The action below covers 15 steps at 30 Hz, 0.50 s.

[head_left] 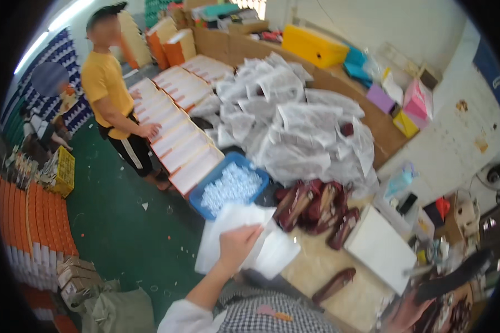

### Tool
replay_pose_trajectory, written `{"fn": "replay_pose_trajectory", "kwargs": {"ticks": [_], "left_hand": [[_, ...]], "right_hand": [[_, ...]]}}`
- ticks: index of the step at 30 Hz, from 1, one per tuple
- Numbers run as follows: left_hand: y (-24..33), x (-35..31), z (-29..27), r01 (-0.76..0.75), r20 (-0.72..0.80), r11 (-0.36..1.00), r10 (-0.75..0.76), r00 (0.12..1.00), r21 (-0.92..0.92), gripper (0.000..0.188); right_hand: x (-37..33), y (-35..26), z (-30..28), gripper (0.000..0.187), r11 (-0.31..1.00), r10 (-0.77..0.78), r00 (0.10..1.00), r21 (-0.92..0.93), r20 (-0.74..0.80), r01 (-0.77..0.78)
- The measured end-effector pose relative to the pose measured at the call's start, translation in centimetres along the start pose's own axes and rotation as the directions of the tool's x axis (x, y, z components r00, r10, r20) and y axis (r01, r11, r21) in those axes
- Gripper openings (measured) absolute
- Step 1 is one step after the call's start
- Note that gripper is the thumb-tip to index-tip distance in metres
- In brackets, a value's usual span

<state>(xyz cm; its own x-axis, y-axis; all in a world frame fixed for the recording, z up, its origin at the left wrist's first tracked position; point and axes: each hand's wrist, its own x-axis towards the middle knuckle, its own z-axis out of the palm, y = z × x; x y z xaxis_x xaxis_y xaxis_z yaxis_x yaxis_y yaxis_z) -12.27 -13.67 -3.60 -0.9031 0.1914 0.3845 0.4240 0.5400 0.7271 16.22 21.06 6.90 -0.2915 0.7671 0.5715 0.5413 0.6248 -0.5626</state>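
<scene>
Thin white sheets of soft wrapping material (275,252): we see them spread over the near left part of the beige tabletop (303,272), just below the tray and partly over the floor side.
Left hand (239,245): we find it grasping the sheets, fingers bent at their upper part.
Right hand (408,315): low at the right, against a long, dark, blurred object (455,277); we cannot tell whether it grips that.
Blue plastic tray (208,178): just beyond the sheets, filled with small pale-blue packets (231,186).
Glossy dark red shoes (316,205): we see them piled right of the tray; one single dark red shoe (334,286) lies nearer us.
Flat white rectangular box (380,247): right of the shoe pile.
White translucent wrapped bundles (300,122): heaped behind the shoes, dark red showing through some.
White boxes with orange edges (175,130): in rows beyond the tray.
Co-worker in a yellow shirt (103,75): standing left of those boxes, one hand at them.
Green floor (122,222): to our left.
</scene>
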Motion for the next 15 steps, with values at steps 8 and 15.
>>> {"fn": "replay_pose_trajectory", "kwargs": {"ticks": [8, 15], "left_hand": [[1.3, 2.8, 2.2, -0.058, 0.086, 0.997, 0.053, 0.995, 0.059, 0.016], [1.7, -2.1, 0.6, -0.337, 0.261, 0.941, 0.326, 0.909, 0.000, 0.015]], "right_hand": [[-5.6, -5.2, 1.8, 0.038, 0.889, -0.232, 0.405, 0.362, 0.884, -0.281], [-11.5, -9.5, 13.7, 0.037, 0.828, -0.443, 0.018, 0.417, 0.896, -0.374]]}}
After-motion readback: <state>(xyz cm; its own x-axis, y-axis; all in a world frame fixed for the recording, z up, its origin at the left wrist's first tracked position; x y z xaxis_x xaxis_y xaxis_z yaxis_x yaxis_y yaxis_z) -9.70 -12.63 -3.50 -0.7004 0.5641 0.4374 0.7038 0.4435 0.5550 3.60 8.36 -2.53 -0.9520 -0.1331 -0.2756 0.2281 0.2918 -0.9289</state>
